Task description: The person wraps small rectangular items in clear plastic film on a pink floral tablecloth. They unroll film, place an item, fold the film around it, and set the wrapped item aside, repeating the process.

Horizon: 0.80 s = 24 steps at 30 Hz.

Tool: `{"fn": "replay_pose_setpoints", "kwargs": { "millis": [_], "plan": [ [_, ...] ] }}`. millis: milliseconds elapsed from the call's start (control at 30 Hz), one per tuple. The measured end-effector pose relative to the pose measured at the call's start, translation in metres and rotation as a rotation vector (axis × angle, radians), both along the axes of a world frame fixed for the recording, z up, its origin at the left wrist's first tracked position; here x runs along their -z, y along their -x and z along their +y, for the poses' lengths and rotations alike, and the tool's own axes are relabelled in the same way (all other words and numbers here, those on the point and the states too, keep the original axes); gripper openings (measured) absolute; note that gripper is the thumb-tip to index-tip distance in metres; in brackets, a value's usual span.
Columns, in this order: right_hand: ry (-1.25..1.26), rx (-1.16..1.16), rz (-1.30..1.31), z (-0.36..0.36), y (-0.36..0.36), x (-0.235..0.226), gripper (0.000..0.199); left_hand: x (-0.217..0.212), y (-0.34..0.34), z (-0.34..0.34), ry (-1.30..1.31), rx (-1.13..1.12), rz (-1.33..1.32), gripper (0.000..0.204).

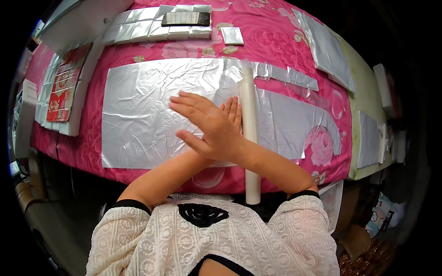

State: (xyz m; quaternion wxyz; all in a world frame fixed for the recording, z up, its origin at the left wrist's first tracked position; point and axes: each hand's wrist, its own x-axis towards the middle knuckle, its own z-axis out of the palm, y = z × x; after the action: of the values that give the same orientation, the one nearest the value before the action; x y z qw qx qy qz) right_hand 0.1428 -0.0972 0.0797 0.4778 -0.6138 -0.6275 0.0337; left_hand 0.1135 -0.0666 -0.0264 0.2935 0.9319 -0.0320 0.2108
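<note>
A thin silver-grey plastic sheet (138, 106) lies wrinkled across the table in front of me. Over its right part runs a long whitish tube (249, 133), whose near end sticks out past the table edge. My forearms cross. My left hand (234, 112) reaches under the right one and rests flat on the sheet just left of the tube, fingers stretched out; most of its palm is hidden. Above it my right hand (209, 124) holds nothing, its fingers spread toward the left. Right of the tube, the plastic (281, 122) has a curved cutout and a narrow strip.
Folded silver packets (138, 30) stand in rows at the back left, a phone (185, 19) on top. One single packet (232, 36) lies apart. At left, a red printed package (69, 83) sits on more packets. Folded plastic sheets (324, 48) lie at the far right on the pink flowered cloth (276, 27).
</note>
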Motion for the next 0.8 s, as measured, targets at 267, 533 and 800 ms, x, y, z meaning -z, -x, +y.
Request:
{"fn": "replay_pose_setpoints", "kwargs": {
  "millis": [267, 533, 800],
  "plan": [
    [0.485, 0.211, -0.259, -0.158, -0.061, 0.031, 0.049, -0.029, 0.007, 0.014, 0.421, 0.087, -0.075, 0.065],
    [0.486, -0.036, -0.335, -0.071, -0.017, 0.043, 0.052, -0.086, 0.079, 0.102, 0.72, 0.019, -0.141, 0.045],
    [0.062, -0.285, -0.043, 0.036, 0.022, 0.011, 0.028, -0.074, 0.224, 0.132, 0.892, -0.291, 0.061, 0.041]
  ]
}}
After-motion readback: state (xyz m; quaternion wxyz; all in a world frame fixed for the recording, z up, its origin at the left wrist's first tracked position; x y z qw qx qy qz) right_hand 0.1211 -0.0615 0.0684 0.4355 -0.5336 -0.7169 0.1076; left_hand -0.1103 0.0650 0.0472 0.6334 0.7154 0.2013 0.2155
